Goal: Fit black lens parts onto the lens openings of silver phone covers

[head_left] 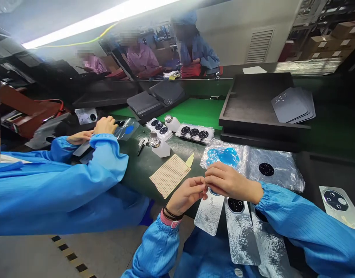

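My left hand (186, 194) and my right hand (230, 180) meet fingertip to fingertip over the near edge of the bench. Both are closed in a pinch; anything between the fingers is too small or hidden to make out. Just below them lie a silver phone back panel (208, 214), a second phone panel (243, 241) with a black camera cover and a third panel (273, 251), partly under my right sleeve. To the left of my hands is a beige sheet of small dots (169, 177), with a yellow-green tab. Blue film pieces (223, 156) rest on clear plastic behind my right hand.
A clear bag (277, 164) carries a black camera cover. Farther back stand two metal-capped bottles (160, 148), a tray of camera covers (195, 132) and stacked black trays (252, 100) with grey panels. At left, a co-worker's hands (105, 125) handle a clear film with a blue spot.
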Tool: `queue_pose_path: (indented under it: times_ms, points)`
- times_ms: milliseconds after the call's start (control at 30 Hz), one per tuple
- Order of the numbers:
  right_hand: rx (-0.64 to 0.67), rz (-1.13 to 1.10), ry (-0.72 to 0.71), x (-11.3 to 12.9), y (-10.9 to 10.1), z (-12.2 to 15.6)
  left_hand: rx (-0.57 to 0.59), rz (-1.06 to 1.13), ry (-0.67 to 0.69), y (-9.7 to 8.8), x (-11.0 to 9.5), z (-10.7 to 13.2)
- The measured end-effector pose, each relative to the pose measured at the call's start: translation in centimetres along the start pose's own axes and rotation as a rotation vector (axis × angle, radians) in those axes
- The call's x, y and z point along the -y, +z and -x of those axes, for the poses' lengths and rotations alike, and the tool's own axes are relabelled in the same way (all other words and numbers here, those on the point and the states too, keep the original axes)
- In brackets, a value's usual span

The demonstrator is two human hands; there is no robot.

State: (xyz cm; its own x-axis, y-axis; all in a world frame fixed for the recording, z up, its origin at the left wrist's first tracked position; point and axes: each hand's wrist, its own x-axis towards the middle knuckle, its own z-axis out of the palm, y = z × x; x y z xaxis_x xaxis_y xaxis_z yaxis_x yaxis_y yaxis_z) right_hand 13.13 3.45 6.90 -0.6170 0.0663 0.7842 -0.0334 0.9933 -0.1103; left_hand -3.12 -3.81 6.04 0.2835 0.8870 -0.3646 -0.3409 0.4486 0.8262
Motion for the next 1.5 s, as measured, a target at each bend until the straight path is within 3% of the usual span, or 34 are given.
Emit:
queue_pose_path:
  times_ms: [300,633,767,933,1033,1233,1500]
  points:
    - [-0.032,-0.005,-0.044,0.3,-0.6,-0.1,0.077,0.074,-0.069,0.5,0.1,-0.5]
    - [-0.040,0.052,-0.088,0.4,-1.2,-0.1,0.096,-0.097,-0.090,0.9,-0.1,-0.6]
    - [0.012,0.141,-0.042,-0.5,-2.4,0.0,-0.049,-0.275,-0.031,0.9,0.3,-0.8]
    - [-0.011,0.124,0.175,-2.8,-3.4,1.6,-0.473,-0.653,0.210,0.9,2.1,-1.8]
    - [-0.025,0.133,0.216,-3.8,-2.9,2.8,-0.627,-0.818,0.291,1.4,3.5,-2.4]
    - [0.019,0.123,0.260,-4.5,-1.5,4.1,-0.721,-1.015,0.314,1.7,5.3,-3.1]
    - [0.127,0.099,0.345,-4.7,-0.9,4.6,-0.789,-1.194,0.355,1.4,6.0,-3.5]
